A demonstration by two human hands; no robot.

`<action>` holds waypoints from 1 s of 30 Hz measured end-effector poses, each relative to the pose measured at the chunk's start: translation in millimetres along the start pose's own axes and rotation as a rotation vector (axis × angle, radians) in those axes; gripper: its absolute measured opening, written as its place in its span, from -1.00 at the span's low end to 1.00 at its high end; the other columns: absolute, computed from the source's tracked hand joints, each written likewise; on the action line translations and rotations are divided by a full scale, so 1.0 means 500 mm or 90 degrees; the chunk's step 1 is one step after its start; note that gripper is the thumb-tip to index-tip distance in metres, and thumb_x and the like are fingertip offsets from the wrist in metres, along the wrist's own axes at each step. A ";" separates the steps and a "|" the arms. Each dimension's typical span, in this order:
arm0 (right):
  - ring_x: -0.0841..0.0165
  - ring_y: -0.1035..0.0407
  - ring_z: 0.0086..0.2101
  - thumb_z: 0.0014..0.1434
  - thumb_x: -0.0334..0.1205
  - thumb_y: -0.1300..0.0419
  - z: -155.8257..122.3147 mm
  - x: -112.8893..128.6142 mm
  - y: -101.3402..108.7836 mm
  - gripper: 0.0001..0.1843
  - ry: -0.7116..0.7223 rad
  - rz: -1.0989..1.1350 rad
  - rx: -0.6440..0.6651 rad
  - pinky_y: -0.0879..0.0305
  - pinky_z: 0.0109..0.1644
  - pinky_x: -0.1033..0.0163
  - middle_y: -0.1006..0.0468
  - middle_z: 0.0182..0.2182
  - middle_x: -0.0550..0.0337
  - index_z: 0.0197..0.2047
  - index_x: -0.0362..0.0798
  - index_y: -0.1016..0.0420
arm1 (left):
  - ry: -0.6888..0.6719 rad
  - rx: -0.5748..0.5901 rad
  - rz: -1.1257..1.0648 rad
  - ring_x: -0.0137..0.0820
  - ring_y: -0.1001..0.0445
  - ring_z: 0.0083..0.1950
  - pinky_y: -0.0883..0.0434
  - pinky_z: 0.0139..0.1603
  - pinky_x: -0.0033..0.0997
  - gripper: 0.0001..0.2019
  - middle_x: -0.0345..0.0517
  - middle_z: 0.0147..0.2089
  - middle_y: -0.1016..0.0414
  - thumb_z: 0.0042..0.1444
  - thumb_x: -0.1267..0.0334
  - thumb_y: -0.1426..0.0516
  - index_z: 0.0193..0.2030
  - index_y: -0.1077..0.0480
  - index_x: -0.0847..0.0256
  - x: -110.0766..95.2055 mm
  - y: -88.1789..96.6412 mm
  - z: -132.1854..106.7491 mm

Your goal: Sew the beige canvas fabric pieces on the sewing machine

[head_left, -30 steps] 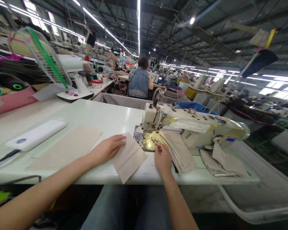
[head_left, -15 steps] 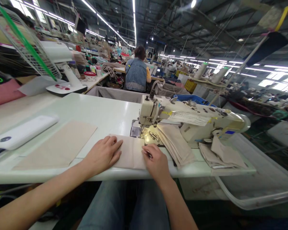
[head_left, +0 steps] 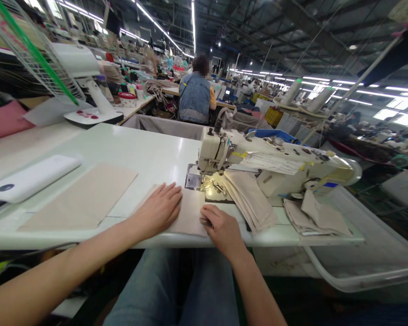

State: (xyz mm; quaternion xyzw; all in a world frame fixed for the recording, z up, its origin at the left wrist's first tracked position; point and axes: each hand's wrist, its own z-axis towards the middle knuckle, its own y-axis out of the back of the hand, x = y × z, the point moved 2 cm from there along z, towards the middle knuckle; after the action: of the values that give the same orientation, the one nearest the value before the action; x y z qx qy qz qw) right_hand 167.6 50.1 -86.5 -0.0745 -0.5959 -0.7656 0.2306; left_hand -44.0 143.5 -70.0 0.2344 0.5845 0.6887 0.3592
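A beige fabric piece lies on the pale table in front of the sewing machine, its far edge by the lit needle plate. My left hand rests flat on the left part of this fabric, fingers stretched out and covering it. At the right edge, my right hand has curled fingers with thumb and forefinger pinched on the cloth. A small dark shape shows under those fingers, too unclear to name. Just right of the needle area lies a stack of beige fabric pieces.
Another flat beige panel lies left, beside a white device. Folded beige pieces sit at the right end of the table. A fan stands back left, a clear plastic bin right. Someone in a denim vest sits ahead.
My left hand has slid right over the fabric, and its fingers have straightened and lie flatter. My right hand stays at the fabric's right edge. The view has shifted slightly.
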 end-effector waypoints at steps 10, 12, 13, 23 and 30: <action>0.23 -0.49 -0.04 0.25 -0.42 -0.17 -0.012 0.025 0.005 -0.73 -0.010 0.024 -0.165 -0.40 0.03 0.23 -0.62 -0.01 0.06 -0.03 -0.02 -0.58 | -0.114 0.088 -0.015 -0.07 -0.03 0.56 0.02 0.51 0.04 -0.28 0.18 0.54 -0.08 0.38 -0.21 0.12 0.49 -0.11 0.22 -0.031 -0.036 0.030; 0.23 -0.48 -0.06 0.24 -0.42 -0.19 -0.021 0.040 -0.005 -0.74 0.031 0.004 -0.126 -0.41 -0.01 0.24 -0.61 -0.03 0.06 -0.04 0.00 -0.57 | -0.128 0.074 -0.019 -0.05 -0.04 0.56 0.00 0.50 0.06 -0.29 0.18 0.54 -0.09 0.36 -0.23 0.10 0.48 -0.14 0.17 -0.021 -0.033 0.030; 0.23 -0.48 -0.07 0.23 -0.44 -0.20 -0.024 0.043 -0.008 -0.75 0.034 -0.003 -0.110 -0.41 -0.02 0.25 -0.61 -0.04 0.07 -0.06 0.00 -0.56 | -0.136 0.071 -0.024 -0.05 -0.05 0.55 -0.02 0.49 0.07 -0.30 0.18 0.54 -0.09 0.36 -0.22 0.09 0.48 -0.14 0.15 -0.017 -0.030 0.032; 0.24 -0.49 -0.04 0.26 -0.39 -0.19 -0.001 0.020 -0.006 -0.72 0.034 -0.019 -0.068 -0.43 0.01 0.22 -0.59 0.07 0.09 0.00 0.02 -0.57 | -0.116 -0.040 -0.061 -0.07 -0.36 0.31 -0.32 0.35 0.02 -0.57 0.19 0.27 -0.45 0.39 0.12 0.02 0.27 -0.36 0.26 -0.047 -0.024 0.055; 0.28 -0.51 -0.06 0.23 -0.39 -0.22 0.054 0.013 -0.017 -0.78 0.016 0.012 -0.064 -0.40 0.01 0.27 -0.60 0.04 0.14 -0.09 0.01 -0.59 | -0.134 -0.030 -0.061 -0.07 -0.39 0.30 -0.33 0.35 0.00 -0.58 0.20 0.28 -0.44 0.37 0.08 -0.01 0.22 -0.41 0.25 0.001 -0.026 0.094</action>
State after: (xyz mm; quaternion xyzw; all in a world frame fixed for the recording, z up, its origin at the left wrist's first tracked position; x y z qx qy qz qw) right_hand 153.7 75.4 -83.7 -0.0818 -0.5529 -0.7933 0.2414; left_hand -6.4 174.4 -73.1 0.2690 0.5377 0.6558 0.4566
